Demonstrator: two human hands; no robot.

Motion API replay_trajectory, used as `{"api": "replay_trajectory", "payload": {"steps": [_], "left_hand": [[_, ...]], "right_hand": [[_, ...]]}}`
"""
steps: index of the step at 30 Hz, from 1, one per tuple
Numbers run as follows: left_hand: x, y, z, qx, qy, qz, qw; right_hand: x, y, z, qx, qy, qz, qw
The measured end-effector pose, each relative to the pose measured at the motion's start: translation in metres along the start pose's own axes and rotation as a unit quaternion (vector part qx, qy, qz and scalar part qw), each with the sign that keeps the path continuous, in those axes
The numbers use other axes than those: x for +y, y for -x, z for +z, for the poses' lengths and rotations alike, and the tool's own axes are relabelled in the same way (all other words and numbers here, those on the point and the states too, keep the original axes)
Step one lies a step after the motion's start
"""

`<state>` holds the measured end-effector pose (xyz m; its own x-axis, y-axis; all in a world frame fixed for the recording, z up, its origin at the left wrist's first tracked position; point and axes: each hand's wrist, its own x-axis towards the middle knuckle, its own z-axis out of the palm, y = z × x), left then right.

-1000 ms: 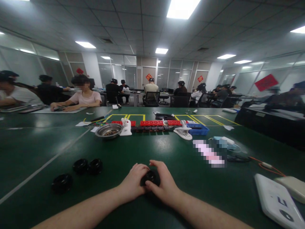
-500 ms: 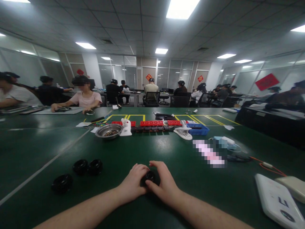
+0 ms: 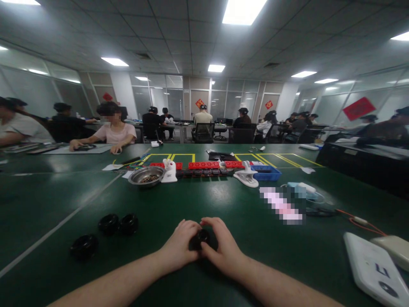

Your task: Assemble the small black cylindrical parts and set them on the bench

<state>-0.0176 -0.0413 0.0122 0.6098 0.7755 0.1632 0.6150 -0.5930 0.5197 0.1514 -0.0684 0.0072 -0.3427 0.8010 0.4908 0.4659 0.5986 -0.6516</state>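
Note:
A small round black part [image 3: 202,238] sits on the green table [image 3: 191,204] right in front of me. My left hand [image 3: 180,245] grips it from the left and my right hand [image 3: 223,249] from the right, fingers curled over it so most of it is hidden. Three similar black ring-shaped parts lie to the left: two touching each other [image 3: 108,222] [image 3: 129,223] and one nearer me [image 3: 84,245].
Farther back stand a metal bowl [image 3: 146,175], a row of red and black blocks [image 3: 204,167], a white clip [image 3: 246,177] and a blue tray [image 3: 266,172]. White devices [image 3: 372,268] and an orange cable [image 3: 358,221] lie at right. Other people sit at tables behind.
Both hands stay closed on the black part with only slight finger shifts. The view has drifted a little.

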Motion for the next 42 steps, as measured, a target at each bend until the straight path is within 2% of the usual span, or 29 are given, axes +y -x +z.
{"api": "replay_trajectory", "payload": {"steps": [5, 14, 19, 24, 28, 35, 42], "left_hand": [[0.0003, 0.0008, -0.0002, -0.002, 0.005, -0.008, 1.000], [0.0015, 0.0010, -0.0018, 0.005, 0.005, 0.001, 1.000], [0.0038, 0.0028, -0.0021, 0.014, 0.005, -0.007, 1.000], [0.0034, 0.0039, -0.0020, 0.037, 0.005, 0.000, 0.999], [-0.0005, 0.0028, -0.0008, 0.015, -0.009, 0.023, 1.000], [-0.0034, 0.0021, 0.0018, 0.030, -0.003, 0.013, 0.999], [-0.0024, 0.0020, 0.0008, 0.019, 0.010, 0.013, 1.000]], "right_hand": [[0.0002, -0.0018, 0.0029, 0.012, 0.021, 0.032, 0.999], [-0.0027, -0.0006, -0.0025, -0.023, -0.008, 0.001, 1.000], [-0.0024, -0.0013, -0.0034, -0.002, 0.007, 0.022, 1.000], [-0.0006, -0.0020, -0.0028, -0.029, -0.014, 0.025, 0.999], [-0.0021, -0.0008, -0.0045, -0.047, -0.041, -0.003, 0.998], [-0.0020, -0.0012, -0.0035, -0.003, -0.004, 0.023, 1.000], [-0.0023, -0.0013, -0.0025, -0.035, -0.021, 0.023, 0.999]]}}
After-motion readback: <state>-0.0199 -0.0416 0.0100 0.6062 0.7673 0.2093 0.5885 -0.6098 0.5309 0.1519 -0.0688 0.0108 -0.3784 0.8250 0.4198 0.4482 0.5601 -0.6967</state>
